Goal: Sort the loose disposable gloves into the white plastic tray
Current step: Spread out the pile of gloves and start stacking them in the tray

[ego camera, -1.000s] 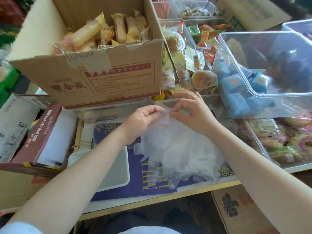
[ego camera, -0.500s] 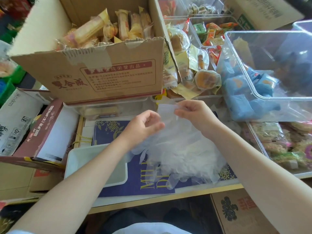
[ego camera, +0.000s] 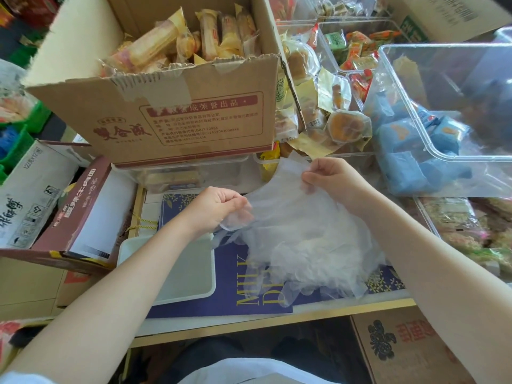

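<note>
Pile of gloves [ego camera: 313,245] sits on the worktop [ego camera: 249,324], on top of a dark blue book [ego camera: 221,295], just right of the white tray [ego camera: 191,273]; the tray looks bare where it shows, so the sorting seems barely started; one glove [ego camera: 279,187] is lifted off the top of the pile, stretched between both hands; right hand [ego camera: 329,178] pinches its upper edge with fingers curled, left hand [ego camera: 219,209] pinches the lower end with fingers bunched tight on the film; rest of the pile lies loose and tangled below.

To do this step well: pull slowly so the thin film peels free without dragging neighbours up; probably check it is a single glove, since clear layers cling; then carry it left and lay it flat in the tray; a cardboard box [ego camera: 177,106] of wrapped snacks stands close behind, and clear tubs [ego camera: 443,112] crowd the right, so keep the lift low.
</note>
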`<state>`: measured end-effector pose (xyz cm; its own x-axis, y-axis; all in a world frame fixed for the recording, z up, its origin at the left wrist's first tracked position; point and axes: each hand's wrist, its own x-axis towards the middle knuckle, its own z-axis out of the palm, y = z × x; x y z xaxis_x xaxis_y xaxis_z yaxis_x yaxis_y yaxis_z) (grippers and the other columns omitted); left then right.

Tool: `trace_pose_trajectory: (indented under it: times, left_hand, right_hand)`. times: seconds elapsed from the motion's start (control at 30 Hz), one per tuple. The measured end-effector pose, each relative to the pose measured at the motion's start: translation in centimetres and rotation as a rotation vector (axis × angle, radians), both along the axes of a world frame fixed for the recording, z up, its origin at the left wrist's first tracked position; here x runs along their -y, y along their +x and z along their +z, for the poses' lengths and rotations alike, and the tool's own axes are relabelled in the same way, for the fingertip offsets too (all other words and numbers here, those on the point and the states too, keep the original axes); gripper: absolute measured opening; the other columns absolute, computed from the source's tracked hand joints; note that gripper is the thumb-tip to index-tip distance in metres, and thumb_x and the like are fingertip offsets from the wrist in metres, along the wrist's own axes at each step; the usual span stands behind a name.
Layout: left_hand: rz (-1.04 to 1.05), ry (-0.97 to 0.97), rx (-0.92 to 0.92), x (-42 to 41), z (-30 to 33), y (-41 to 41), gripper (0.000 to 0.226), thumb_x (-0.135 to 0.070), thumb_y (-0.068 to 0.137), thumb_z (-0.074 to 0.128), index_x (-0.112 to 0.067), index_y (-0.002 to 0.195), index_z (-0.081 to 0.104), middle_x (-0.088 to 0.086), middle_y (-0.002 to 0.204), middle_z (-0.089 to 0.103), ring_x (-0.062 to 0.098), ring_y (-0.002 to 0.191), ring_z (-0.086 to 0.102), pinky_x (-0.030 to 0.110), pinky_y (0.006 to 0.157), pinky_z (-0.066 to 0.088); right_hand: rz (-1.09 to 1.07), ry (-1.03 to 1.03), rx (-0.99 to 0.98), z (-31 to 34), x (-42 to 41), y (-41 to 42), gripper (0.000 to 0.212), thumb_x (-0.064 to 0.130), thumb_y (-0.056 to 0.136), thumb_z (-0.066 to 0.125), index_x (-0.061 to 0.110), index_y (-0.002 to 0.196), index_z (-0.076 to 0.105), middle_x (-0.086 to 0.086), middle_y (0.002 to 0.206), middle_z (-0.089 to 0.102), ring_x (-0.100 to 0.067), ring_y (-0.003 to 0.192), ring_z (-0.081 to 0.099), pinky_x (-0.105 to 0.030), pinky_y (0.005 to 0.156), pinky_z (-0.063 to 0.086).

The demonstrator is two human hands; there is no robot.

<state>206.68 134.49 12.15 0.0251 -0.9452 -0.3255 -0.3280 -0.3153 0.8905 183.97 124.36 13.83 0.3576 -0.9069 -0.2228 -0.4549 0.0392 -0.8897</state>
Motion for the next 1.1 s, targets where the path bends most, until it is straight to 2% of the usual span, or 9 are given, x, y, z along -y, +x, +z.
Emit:
trace_pose_trajectory:
  times: [0.07,0.13,0.2,0.33,0.47,0.7,0.83,0.97,1.1]
  left_hand:
    - [-0.002,0.022,-0.074,-0.3,0.2,0.3,0.025,-0.026,0.094,0.051,-0.011,0.083,0.068,-0.003,0.055,0.059,0.003,0.036,0.038,0.014,0.038,0.028]
    - [-0.002,0.024,-0.174,-0.6,0.1,0.7,0.019,-0.029,0.086,0.057,-0.012,0.086,0.066,-0.005,0.063,0.064,0.009,0.051,0.052,0.019,0.048,0.039]
    - [-0.007,0.019,-0.251,-0.9,-0.1,0.9,0.008,-0.017,0.081,0.063,-0.012,0.087,0.063,-0.003,0.071,0.069,0.014,0.065,0.064,0.023,0.060,0.049]
    - [0.022,-0.014,-0.259,-0.9,-0.3,0.9,0.009,0.002,0.084,0.060,-0.007,0.084,0.060,0.001,0.066,0.071,0.011,0.064,0.069,0.020,0.062,0.054]
    - [0.042,0.060,-0.343,-0.9,-0.3,1.4,0.015,-0.006,0.095,0.046,-0.008,0.093,0.061,0.001,0.078,0.074,0.014,0.073,0.071,0.020,0.066,0.055]
    - [0.156,0.136,-0.623,-1.3,-0.2,1.8,0.020,-0.007,0.098,0.037,-0.010,0.097,0.057,0.004,0.080,0.074,0.014,0.074,0.071,0.021,0.064,0.056]
    - [0.204,0.075,-0.538,-1.2,-0.7,1.8,0.012,-0.002,0.091,0.050,-0.011,0.089,0.057,0.002,0.072,0.073,0.011,0.070,0.070,0.020,0.063,0.055]
    - [0.231,0.004,-0.431,-0.9,-1.3,2.1,0.017,0.001,0.084,0.062,-0.016,0.083,0.057,-0.006,0.071,0.065,0.008,0.073,0.064,0.020,0.072,0.051]
    - [0.078,0.025,-0.248,0.1,-0.6,1.6,0.017,-0.030,0.083,0.063,-0.022,0.098,0.062,-0.007,0.083,0.067,0.007,0.088,0.060,0.021,0.087,0.046]
  right_hand:
    - [-0.039,-0.032,0.002,-0.1,0.2,0.0,0.019,0.008,0.087,0.062,0.014,0.069,0.058,0.007,0.054,0.063,-0.006,0.048,0.053,-0.021,0.059,0.043]
    - [-0.089,-0.048,0.022,-0.4,0.4,-0.1,0.021,0.008,0.087,0.063,0.016,0.068,0.058,0.001,0.058,0.059,-0.007,0.046,0.048,-0.023,0.058,0.041]
    - [-0.125,-0.042,0.032,-0.6,0.5,-0.3,0.022,0.009,0.088,0.062,0.018,0.069,0.057,0.001,0.061,0.057,-0.010,0.050,0.046,-0.025,0.057,0.041]
    - [-0.137,0.008,0.045,-0.5,0.2,-0.4,0.020,0.006,0.089,0.059,0.018,0.074,0.059,0.002,0.061,0.054,-0.002,0.044,0.046,-0.016,0.050,0.039]
    - [-0.104,0.087,0.109,-0.5,0.1,-1.0,0.012,-0.001,0.087,0.059,0.009,0.088,0.066,-0.003,0.066,0.059,-0.005,0.048,0.051,-0.019,0.058,0.041]
    - [-0.180,0.035,0.052,-0.7,0.2,-1.2,0.018,0.000,0.085,0.064,0.013,0.074,0.060,-0.002,0.067,0.061,0.000,0.048,0.057,-0.020,0.064,0.048]
    - [-0.272,-0.015,0.103,-1.1,0.7,-1.5,0.020,0.000,0.081,0.068,0.014,0.069,0.060,0.008,0.053,0.063,-0.002,0.049,0.058,-0.019,0.063,0.050]
    - [-0.320,-0.070,0.160,-1.0,0.9,-1.7,0.022,-0.001,0.080,0.069,0.017,0.069,0.061,0.009,0.057,0.064,-0.002,0.053,0.059,-0.021,0.071,0.052]
    - [-0.110,-0.196,0.027,0.2,0.1,-1.4,0.021,0.001,0.083,0.066,0.020,0.075,0.068,0.015,0.061,0.064,0.003,0.057,0.056,-0.015,0.068,0.047]
